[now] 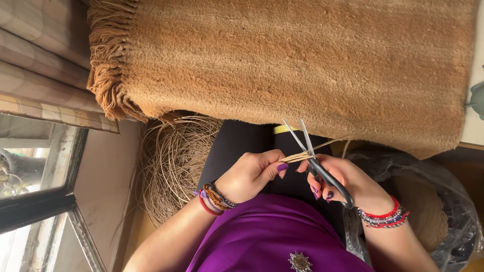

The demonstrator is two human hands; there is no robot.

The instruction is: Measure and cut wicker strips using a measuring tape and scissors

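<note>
L hand [250, 174] fingers pinch straw strands [297, 157] | R hand [343, 181] fingers grip scissors [315, 161], blades open on strands

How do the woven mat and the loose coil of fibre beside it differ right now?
The woven mat is a dense, flat sheet with a fringed edge; the coil of fibre is thin loose strands wound in an open ring. The mat is deeper orange-brown, the coil paler and straw-coloured. The mat fills most of the view, while the coil is smaller and partly hidden under it. Both look like the same natural fibre.
</note>
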